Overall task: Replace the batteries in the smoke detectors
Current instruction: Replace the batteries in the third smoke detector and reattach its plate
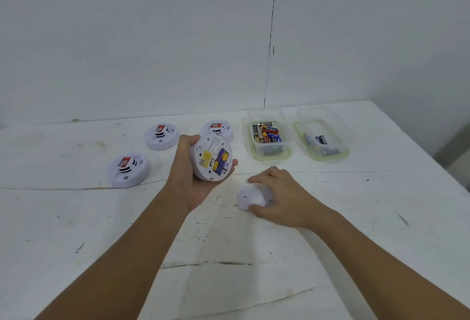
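While the left hand (189, 174) gripped the opened smoke detector (212, 157) back-up, batteries seated in its bay, three closed detectors (128, 170) lay left of and behind it. Right of it, the right hand (277, 196) pinched the cover plate (250, 199) against the table (76, 218); two battery tubs (269, 134) stood beyond.

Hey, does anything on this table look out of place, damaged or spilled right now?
Nothing spilled or broken. The table top is scuffed and stained, with cracks running across its surface. The batteries lie jumbled in the left tub. The detector in the left hand is open, its cover under the right hand.
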The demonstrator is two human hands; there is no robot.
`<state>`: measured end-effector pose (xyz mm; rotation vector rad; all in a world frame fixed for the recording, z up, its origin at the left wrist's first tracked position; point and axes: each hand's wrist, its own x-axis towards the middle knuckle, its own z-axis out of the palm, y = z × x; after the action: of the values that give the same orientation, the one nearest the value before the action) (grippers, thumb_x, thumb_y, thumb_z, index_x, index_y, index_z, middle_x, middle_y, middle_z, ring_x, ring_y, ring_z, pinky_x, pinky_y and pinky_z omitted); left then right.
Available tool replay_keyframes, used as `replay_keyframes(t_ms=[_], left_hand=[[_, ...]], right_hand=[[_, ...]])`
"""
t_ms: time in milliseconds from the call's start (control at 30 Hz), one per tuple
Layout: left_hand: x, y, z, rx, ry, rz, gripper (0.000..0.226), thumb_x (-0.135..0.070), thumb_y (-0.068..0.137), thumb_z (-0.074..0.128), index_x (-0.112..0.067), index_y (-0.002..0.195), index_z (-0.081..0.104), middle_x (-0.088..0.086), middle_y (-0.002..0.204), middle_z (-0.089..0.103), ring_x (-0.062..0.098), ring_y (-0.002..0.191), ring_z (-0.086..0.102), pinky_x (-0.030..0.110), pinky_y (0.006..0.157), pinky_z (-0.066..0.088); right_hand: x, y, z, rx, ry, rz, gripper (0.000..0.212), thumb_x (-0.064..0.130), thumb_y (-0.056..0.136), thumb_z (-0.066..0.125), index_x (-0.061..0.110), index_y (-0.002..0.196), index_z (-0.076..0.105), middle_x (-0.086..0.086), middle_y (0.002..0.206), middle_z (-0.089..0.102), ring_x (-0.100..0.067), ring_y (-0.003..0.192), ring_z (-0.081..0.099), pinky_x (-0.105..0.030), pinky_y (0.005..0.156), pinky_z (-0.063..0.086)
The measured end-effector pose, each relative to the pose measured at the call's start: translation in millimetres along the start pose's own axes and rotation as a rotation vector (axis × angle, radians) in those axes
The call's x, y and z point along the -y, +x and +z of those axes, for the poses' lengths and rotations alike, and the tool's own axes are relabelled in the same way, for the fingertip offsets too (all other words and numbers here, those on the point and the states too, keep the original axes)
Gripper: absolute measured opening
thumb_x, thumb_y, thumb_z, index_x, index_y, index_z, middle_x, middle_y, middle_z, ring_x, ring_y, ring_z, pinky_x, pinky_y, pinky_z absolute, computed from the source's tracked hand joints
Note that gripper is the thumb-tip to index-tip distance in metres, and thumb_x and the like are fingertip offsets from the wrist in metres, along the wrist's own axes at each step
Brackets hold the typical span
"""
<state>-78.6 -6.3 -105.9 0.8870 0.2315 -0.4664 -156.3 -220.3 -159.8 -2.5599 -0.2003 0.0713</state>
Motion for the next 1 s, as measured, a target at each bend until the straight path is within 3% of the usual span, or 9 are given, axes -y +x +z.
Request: replay_keyframes(t_ms=[100,200,267,400,533,767,867,1000], left_hand=[[2,-4,-1,0.021,-0.055,-0.011,0.046,-0.04,0.094,0.057,-0.007,0.123,0.071,0.026,0.125,0.069,0.053,0.116,0.064,0.055,0.106,0.05],[5,-8,-3,0.062,-0.097,-0.02,0.052,-0.04,0.09,0.057,-0.007,0.128,0.07,0.023,0.123,0.071,0.043,0.107,0.068,0.05,0.1,0.054],[9,-10,-4,0.109,-0.104,-0.039,0.051,-0.041,0.088,0.056,-0.009,0.124,0.07,0.02,0.122,0.069,0.035,0.107,0.065,0.043,0.094,0.054],[13,-12,-7,0.111,-0.11,-0.064,0.044,-0.041,0.086,0.056,-0.011,0.115,0.07,0.017,0.116,0.063,0.032,0.111,0.056,0.039,0.098,0.044],[15,-13,-15,0.1,-0.135,-0.052,0.043,-0.042,0.088,0.055,-0.012,0.114,0.071,0.016,0.112,0.063,0.03,0.109,0.055,0.036,0.083,0.049],[17,-15,-26,0.083,-0.105,0.001,0.042,-0.042,0.091,0.052,-0.013,0.116,0.069,0.013,0.104,0.067,0.028,0.101,0.06,0.037,0.082,0.049],[19,-16,-28,0.065,-0.067,0.03,0.041,-0.044,0.089,0.053,-0.016,0.116,0.067,0.012,0.103,0.068,0.028,0.096,0.065,0.037,0.081,0.051],[23,-15,-31,0.037,-0.077,0.064,0.061,-0.048,0.066,0.069,-0.023,0.121,0.063,0.011,0.112,0.064,0.029,0.104,0.061,0.04,0.082,0.051]], right_hand=[[17,4,-8,-0.215,0.175,-0.044,0.036,0.045,0.094,0.071,0.034,0.128,0.063,0.016,0.117,0.058,-0.002,0.107,0.053,-0.024,0.093,0.042],[47,12,-14,-0.386,0.351,-0.068,0.015,0.034,0.096,0.071,0.031,0.111,0.068,0.017,0.101,0.067,-0.005,0.094,0.063,-0.017,0.079,0.048],[62,18,-11,-0.383,0.377,-0.07,0.014,0.032,0.096,0.073,0.029,0.109,0.069,0.013,0.097,0.069,-0.006,0.09,0.065,-0.016,0.075,0.049],[74,24,5,-0.398,0.422,-0.024,0.017,0.027,0.093,0.076,0.025,0.108,0.069,0.007,0.092,0.065,-0.007,0.079,0.064,-0.026,0.071,0.054],[79,25,14,-0.402,0.481,0.029,0.021,0.025,0.092,0.079,0.025,0.11,0.067,0.006,0.094,0.067,-0.004,0.076,0.064,-0.021,0.07,0.053],[87,27,22,-0.354,0.571,0.084,0.02,0.022,0.093,0.077,0.025,0.109,0.066,0.004,0.094,0.067,-0.014,0.077,0.069,-0.018,0.064,0.05],[91,25,27,-0.352,0.577,0.082,0.02,0.02,0.093,0.075,0.024,0.11,0.064,0.004,0.094,0.066,-0.015,0.078,0.068,-0.029,0.072,0.057],[94,21,33,-0.378,0.572,0.081,0.021,0.019,0.092,0.075,0.024,0.108,0.061,0.006,0.094,0.063,-0.015,0.08,0.067,-0.04,0.079,0.058]])
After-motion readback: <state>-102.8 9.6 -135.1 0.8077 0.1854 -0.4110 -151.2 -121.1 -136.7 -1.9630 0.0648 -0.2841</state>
